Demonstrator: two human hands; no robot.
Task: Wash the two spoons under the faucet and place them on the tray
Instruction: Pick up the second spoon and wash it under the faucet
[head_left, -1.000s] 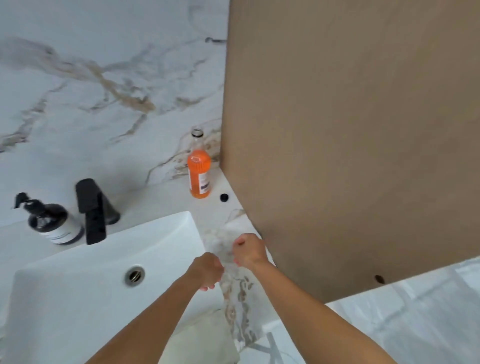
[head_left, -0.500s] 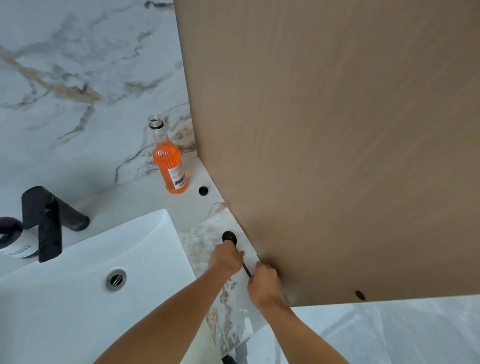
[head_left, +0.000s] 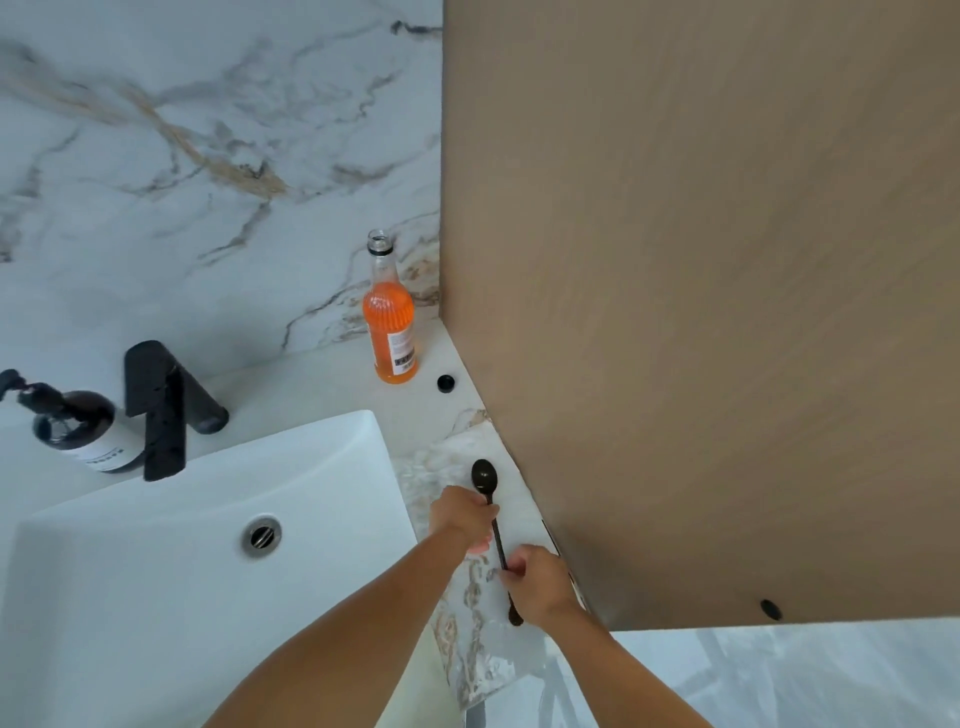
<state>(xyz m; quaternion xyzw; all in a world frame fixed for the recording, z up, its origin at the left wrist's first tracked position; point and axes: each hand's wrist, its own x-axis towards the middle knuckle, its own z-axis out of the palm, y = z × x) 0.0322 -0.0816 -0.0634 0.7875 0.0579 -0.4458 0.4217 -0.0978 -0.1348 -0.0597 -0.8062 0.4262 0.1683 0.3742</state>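
Lifting two slim dark spoons (head_left: 487, 483) at five o'clock off the marbled tray (head_left: 457, 457), our left hand (head_left: 462, 517) and right hand (head_left: 537, 582) now pinch one handle each; washing comes next.

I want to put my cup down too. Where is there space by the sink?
Free counter lies between the black faucet and the orange bottle. The white sink basin is bare too. It is crowded on the marbled tray by the wooden panel, where both hands hold dark spoons.
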